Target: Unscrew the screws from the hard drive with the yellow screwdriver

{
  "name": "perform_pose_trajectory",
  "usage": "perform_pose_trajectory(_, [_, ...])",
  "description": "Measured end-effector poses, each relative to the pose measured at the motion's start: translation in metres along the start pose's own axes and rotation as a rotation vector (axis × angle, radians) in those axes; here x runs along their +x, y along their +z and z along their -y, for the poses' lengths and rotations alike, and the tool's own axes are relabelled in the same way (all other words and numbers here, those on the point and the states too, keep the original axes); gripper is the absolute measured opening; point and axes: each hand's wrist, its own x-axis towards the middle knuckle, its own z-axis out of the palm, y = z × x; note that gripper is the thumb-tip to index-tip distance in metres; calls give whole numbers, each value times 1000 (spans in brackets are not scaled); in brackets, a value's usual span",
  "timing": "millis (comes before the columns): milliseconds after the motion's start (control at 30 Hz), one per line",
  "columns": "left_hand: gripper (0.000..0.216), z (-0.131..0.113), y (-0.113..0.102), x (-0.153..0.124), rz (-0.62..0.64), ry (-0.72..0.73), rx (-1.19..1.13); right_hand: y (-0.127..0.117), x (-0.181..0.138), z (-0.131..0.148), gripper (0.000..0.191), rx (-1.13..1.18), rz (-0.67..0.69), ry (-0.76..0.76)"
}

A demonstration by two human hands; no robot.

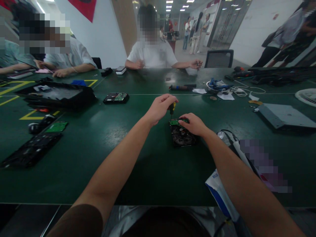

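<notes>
Over the drive (184,136), the left hand (161,107) grips an upright screwdriver (172,109), tip down; right hand's (194,124) grip unclear.

The tabletop (81,148) is smooth, with a blurred gloss. The drive (184,135) looks like dark metal, its board (174,122) faintly shiny. The screwdriver (172,108) has a plastic-looking handle. The box (287,115) appears matt metal; the tray (82,96), black plastic.

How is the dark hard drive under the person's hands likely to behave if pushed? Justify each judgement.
The hard drive looks boxy and rigid, so it would probably move as one piece. Lying flat and low on the table, it seems likelier to slide than roll or tip. Its green circuit board is exposed, so may be fragile.
</notes>
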Motion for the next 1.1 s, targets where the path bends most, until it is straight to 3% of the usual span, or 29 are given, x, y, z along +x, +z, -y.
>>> perform_pose_trajectory(267, [25,-7,-1,-4,39,-107,-80,0,-1,1,29,-8,-5,1])
perform_pose_trajectory(533, [32,0,-7,-3,90,-278,-344,-1,-1,2,30,-22,1,15])
perform_pose_trajectory(833, [44,2,-7,-1,131,-267,-258,-1,-2,1,30,-5,0,-9])
perform_pose_trajectory(1100, [41,3,-10,-2,160,-176,-194,-2,-1,3,29,-14,11,-9])
